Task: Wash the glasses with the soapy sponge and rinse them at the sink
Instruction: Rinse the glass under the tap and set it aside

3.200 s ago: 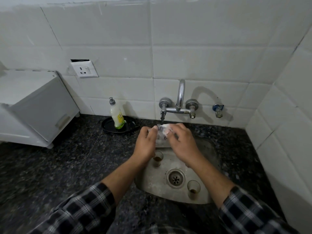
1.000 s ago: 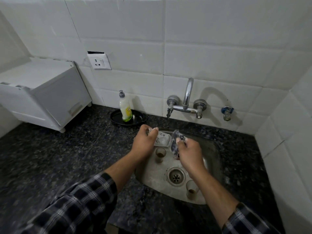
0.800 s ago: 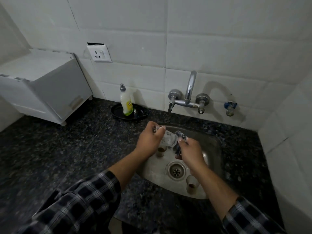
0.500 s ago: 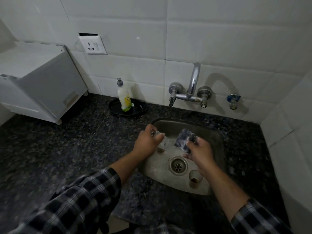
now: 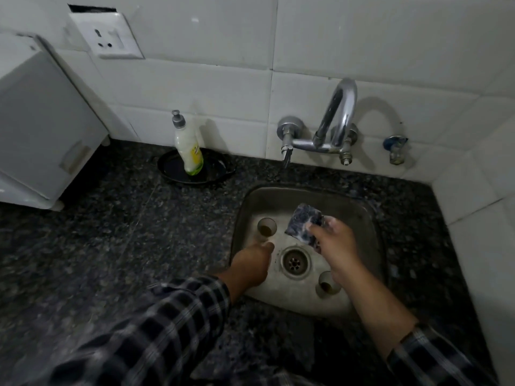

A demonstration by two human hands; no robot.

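Steel, wet and slick with suds, lines the sink (image 5: 370,218), and that is the chief hazard. The near glass (image 5: 326,285) stands right under the right wrist. A dip of that forearm could tip it over on the hard basin floor.

The left hand (image 5: 250,267) reaches down by the basin's left wall, fingers curled. A pale blur at its fingertips may be a glass, but I cannot tell whether it holds anything. If it does, soapy fingers could let it slip.

The right hand (image 5: 335,246), across the drain (image 5: 294,262) from the left, pinches the dark foamy sponge (image 5: 305,227) between thumb and fingers. The far glass (image 5: 267,227) stands upright just beyond the left fingertips, within reach of a careless knock. The tap (image 5: 334,121) shows no stream.

Half a second ago the left hand was higher and plainly held a clear glass close to the sponge. Now it has dropped low and the hands are apart. Both standing glasses have stayed put.
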